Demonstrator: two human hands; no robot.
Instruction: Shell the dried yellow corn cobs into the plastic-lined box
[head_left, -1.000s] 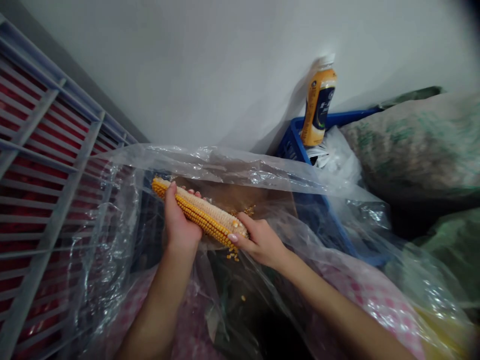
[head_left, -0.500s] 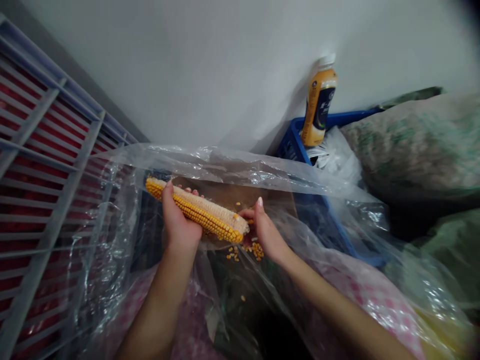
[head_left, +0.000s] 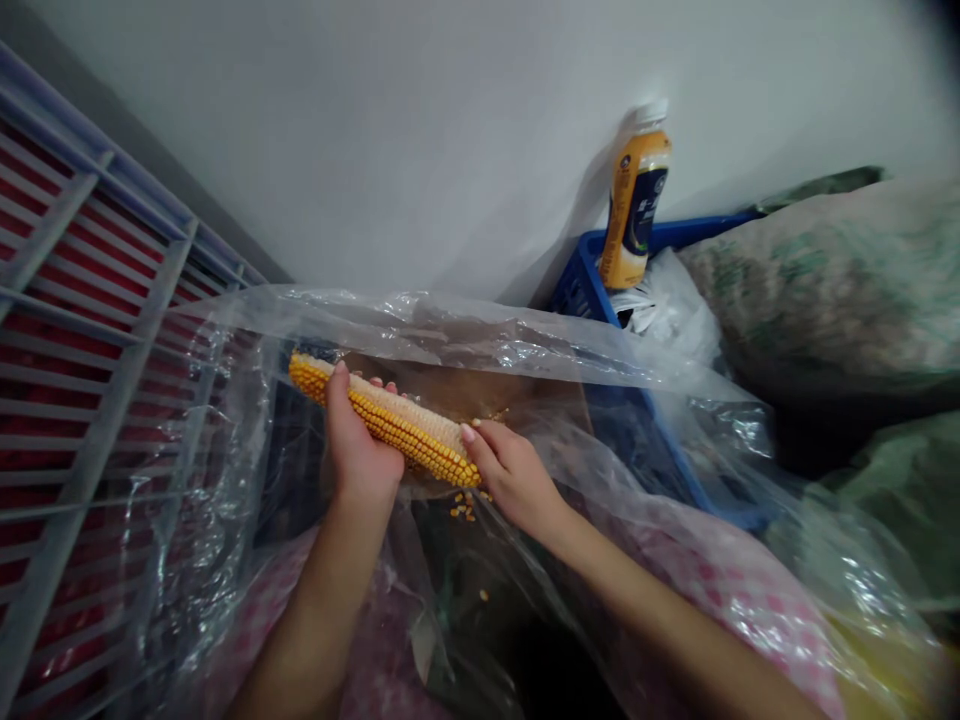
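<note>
A partly stripped corn cob (head_left: 390, 425) lies across my hands, yellow kernels along one side and pale bare patches on top. My left hand (head_left: 360, 445) grips it near the middle, fingertips showing behind it. My right hand (head_left: 514, 475) is pressed on its lower end, hiding the tip. Loose kernels (head_left: 463, 510) lie on a clear plastic sheet (head_left: 450, 340) just below the cob.
A grey metal rack (head_left: 90, 350) with red behind it stands to the left. Ahead, a bottle with an orange label (head_left: 636, 200) leans against the wall above a blue crate (head_left: 592, 275). A bulging woven sack (head_left: 825, 280) lies to the right.
My right hand has moved from beside the cob's end back onto it, covering the tip. The cob has shifted slightly, and the heap of kernels near that hand is no longer visible.
</note>
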